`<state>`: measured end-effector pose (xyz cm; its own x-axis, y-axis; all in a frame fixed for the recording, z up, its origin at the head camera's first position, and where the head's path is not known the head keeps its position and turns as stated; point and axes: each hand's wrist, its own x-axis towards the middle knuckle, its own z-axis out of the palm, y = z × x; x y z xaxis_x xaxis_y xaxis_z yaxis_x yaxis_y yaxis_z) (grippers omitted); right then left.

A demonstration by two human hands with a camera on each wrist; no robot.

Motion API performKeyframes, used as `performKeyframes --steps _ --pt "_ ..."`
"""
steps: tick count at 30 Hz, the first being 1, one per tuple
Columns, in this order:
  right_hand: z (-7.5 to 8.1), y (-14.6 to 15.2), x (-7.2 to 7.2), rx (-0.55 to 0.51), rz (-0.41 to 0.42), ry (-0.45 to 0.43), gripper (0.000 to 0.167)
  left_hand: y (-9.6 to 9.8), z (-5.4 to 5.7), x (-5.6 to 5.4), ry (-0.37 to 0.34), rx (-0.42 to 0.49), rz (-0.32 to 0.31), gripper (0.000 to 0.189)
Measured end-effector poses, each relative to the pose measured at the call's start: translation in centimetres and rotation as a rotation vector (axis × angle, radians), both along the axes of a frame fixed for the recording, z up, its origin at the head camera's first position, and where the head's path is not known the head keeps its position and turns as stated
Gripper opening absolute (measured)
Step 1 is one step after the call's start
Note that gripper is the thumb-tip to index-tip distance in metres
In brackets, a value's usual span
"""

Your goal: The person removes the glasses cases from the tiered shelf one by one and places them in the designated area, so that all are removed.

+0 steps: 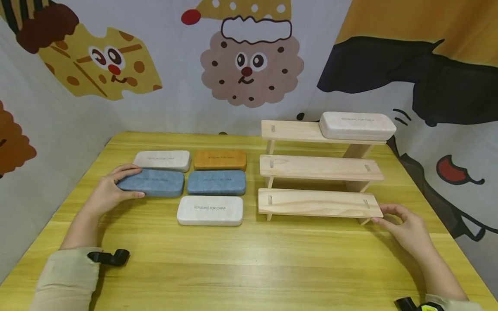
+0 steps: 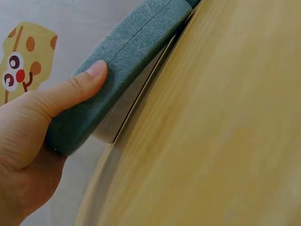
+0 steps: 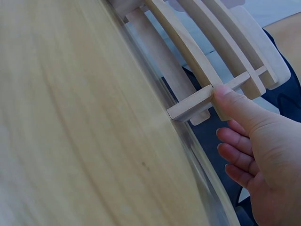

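My left hand grips the left end of a blue glasses case, thumb on its front side and fingers at the back. In the left wrist view, this blue case seems tilted, its held end raised off the table. My right hand pinches the right end of the lowest board on a three-tier wooden display stand. Its thumb presses the board's front edge in the right wrist view, where the stand shows from its end. A white glasses case lies on the top tier, toward the right.
Beside the held case lie another blue case, an orange case, a white case behind and a white case in front. All rest on the wood-grain table. A cartoon-printed cloth hangs behind the table.
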<state>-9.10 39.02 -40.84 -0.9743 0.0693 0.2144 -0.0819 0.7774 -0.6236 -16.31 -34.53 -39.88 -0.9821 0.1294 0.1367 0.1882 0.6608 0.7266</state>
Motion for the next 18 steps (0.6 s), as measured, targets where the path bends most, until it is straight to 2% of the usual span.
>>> performKeyframes --steps 18 --pt "-0.14 0.02 -0.04 -0.013 0.004 0.004 0.042 -0.43 -0.36 -0.11 -0.045 -0.046 -0.056 0.076"
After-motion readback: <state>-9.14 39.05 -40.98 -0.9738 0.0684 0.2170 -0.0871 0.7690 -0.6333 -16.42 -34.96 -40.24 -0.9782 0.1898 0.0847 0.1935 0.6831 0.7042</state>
